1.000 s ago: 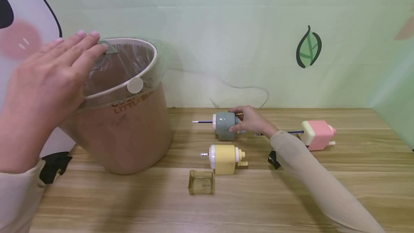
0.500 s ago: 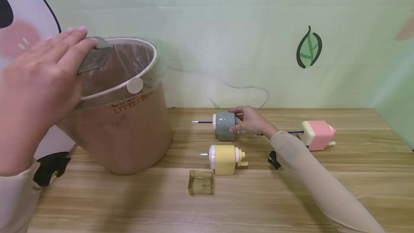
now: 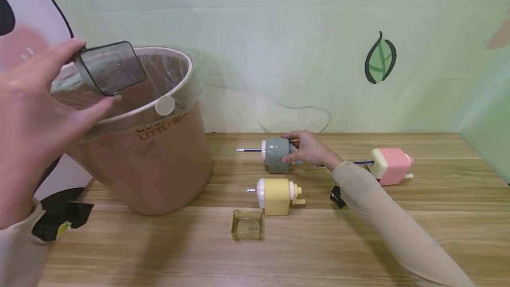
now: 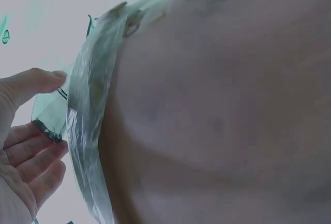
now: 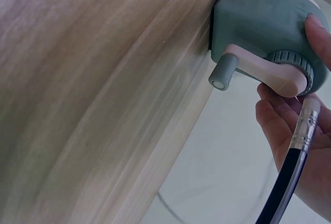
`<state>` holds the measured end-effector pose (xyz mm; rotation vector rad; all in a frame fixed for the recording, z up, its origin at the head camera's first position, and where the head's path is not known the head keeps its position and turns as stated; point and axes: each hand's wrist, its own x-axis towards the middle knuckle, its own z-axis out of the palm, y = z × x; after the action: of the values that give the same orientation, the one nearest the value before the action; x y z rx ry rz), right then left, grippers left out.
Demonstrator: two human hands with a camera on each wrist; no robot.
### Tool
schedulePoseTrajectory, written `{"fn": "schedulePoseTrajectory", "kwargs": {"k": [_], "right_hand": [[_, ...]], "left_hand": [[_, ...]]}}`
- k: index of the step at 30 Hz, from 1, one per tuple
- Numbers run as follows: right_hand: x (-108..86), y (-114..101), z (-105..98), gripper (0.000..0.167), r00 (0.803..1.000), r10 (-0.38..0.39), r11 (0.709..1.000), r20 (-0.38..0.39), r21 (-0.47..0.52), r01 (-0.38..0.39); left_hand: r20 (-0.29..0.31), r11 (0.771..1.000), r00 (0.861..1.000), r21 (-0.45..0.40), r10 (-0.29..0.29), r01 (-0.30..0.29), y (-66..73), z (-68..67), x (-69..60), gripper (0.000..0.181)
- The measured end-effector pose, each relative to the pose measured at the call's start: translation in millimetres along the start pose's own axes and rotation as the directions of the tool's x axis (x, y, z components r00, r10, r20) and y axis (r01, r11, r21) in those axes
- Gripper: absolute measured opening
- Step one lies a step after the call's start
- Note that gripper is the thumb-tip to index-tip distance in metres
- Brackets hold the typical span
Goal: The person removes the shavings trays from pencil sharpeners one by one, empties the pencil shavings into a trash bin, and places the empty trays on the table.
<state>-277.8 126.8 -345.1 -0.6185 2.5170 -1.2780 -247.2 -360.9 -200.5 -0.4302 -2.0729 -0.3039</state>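
Over the mouth of a pink bin (image 3: 159, 163), my left hand (image 3: 36, 96) pinches a clear grey drawer (image 3: 113, 67) between thumb and fingers, tilted. In the left wrist view the bin liner (image 4: 93, 100) hides part of the drawer (image 4: 50, 113). My right hand (image 3: 312, 149) grips the grey-green pencil sharpener (image 3: 277, 154) on the table, a pencil (image 3: 251, 150) sticking out of its left side. The right wrist view shows that sharpener's crank (image 5: 264, 71), with thumb and fingers around the body (image 5: 258, 17). Just in front stands a yellow sharpener (image 3: 276, 196).
A yellowish clear drawer (image 3: 248, 226) lies at the yellow sharpener's front left. To the right, beyond my right forearm, is a pink sharpener (image 3: 392, 166) with a pencil (image 3: 362, 163) in it. The bin's rim (image 3: 187, 74) stands high at the left. A wall runs behind the table.
My left hand has moved left and turned, bringing the grey drawer into fuller view over the bin. My right hand and the sharpeners have not visibly moved.
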Motion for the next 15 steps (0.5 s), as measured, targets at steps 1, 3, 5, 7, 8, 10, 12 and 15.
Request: {"fn": "schedulePoseTrajectory", "kwargs": {"k": [1, 3, 5, 7, 8, 10, 12, 15], "right_hand": [[0.2, 0, 0, 0.070, 1.000, 0.001, 1.000, -0.001, 0.002, -0.001], [0.7, 0, 0, 0.070, 1.000, 0.003, 1.000, -0.003, 0.003, -0.003], [0.6, 0, 0, 0.069, 1.000, 0.003, 1.000, -0.006, 0.005, -0.003], [0.2, 0, 0, 0.069, 1.000, 0.004, 1.000, -0.008, 0.007, -0.004], [0.2, 0, 0, 0.069, 1.000, 0.003, 1.000, -0.009, 0.007, -0.003], [-0.2, -1, 0, 0.069, 1.000, 0.005, 1.000, -0.010, 0.007, -0.005], [-0.2, -1, 0, 0.069, 1.000, 0.004, 1.000, -0.010, 0.006, -0.004], [-0.1, -1, 1, 0.069, 1.000, 0.000, 1.000, -0.011, 0.002, 0.000]], "left_hand": [[0.011, 0.999, 1.000, -0.040, -0.029, 0.029, 24.6, -10.0, -0.2, 0.099], [0.035, 0.990, 0.996, -0.116, -0.082, 0.085, 74.6, -29.6, 0.2, 0.087], [0.060, 0.968, 0.988, -0.201, -0.139, 0.149, 118.9, -45.8, 1.6, 0.077], [0.068, 0.940, 0.982, -0.284, -0.178, 0.190, 151.9, -56.5, 2.7, 0.072], [0.069, 0.928, 0.979, -0.311, -0.192, 0.204, 159.8, -58.5, 2.0, 0.070], [0.071, 0.905, 0.975, -0.363, -0.212, 0.223, 168.3, -59.4, -0.1, 0.068], [0.066, 0.885, 0.975, -0.410, -0.212, 0.220, 169.0, -57.0, -3.2, 0.068], [0.059, 0.863, 0.973, -0.451, -0.224, 0.226, 167.6, -52.6, -9.0, 0.068]]}}
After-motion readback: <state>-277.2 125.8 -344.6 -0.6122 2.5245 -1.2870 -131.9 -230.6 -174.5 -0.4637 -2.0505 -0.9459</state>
